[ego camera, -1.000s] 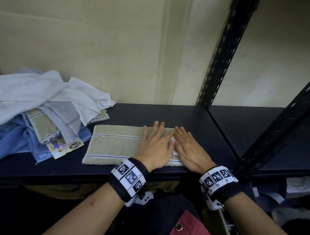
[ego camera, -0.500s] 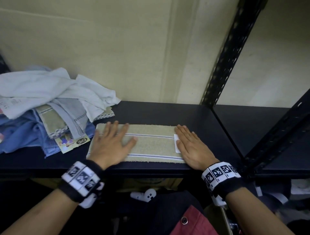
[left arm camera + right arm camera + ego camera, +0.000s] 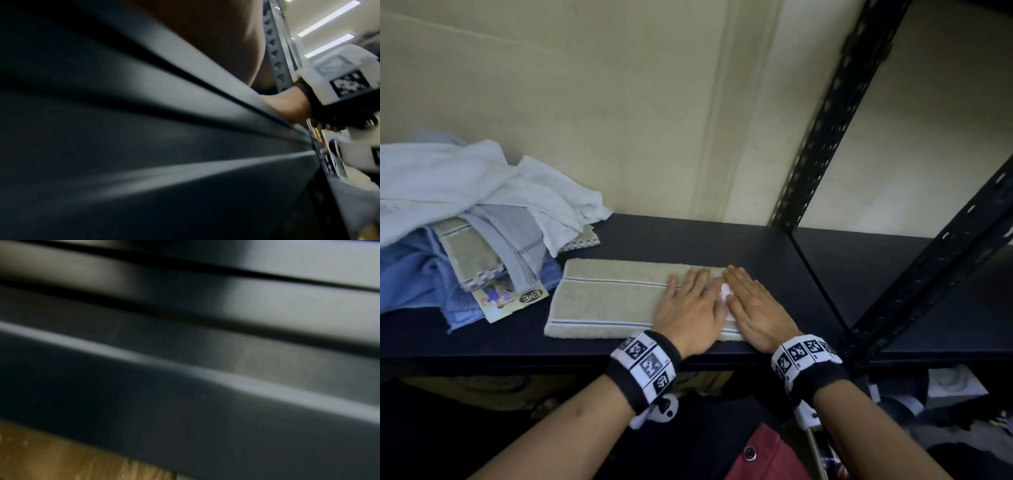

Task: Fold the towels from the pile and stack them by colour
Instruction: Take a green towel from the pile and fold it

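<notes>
A beige towel [image 3: 613, 298] with thin blue stripes lies folded into a long strip on the dark shelf [image 3: 688, 240]. Both hands press flat on its right end. My left hand [image 3: 690, 308] lies palm down with straight fingers, and my right hand [image 3: 753, 308] lies flat beside it, over the towel's right edge. A white tag [image 3: 725, 293] shows between the two hands. The pile of unfolded towels [image 3: 465, 219], white, grey, beige and blue, sits at the left of the shelf. Both wrist views are blurred and show only the shelf's front edge.
A printed card [image 3: 512, 299] pokes out from under the pile. A black perforated upright [image 3: 835, 113] rises at the right, with another shelf bay [image 3: 876, 267] beyond it. The wall stands close behind the shelf. Below the shelf edge are dark items and a red cloth [image 3: 767, 459].
My left hand slid left along the towel to its left end, then came back right and now lies next to my right hand. My right hand stayed pressed on the right end.
</notes>
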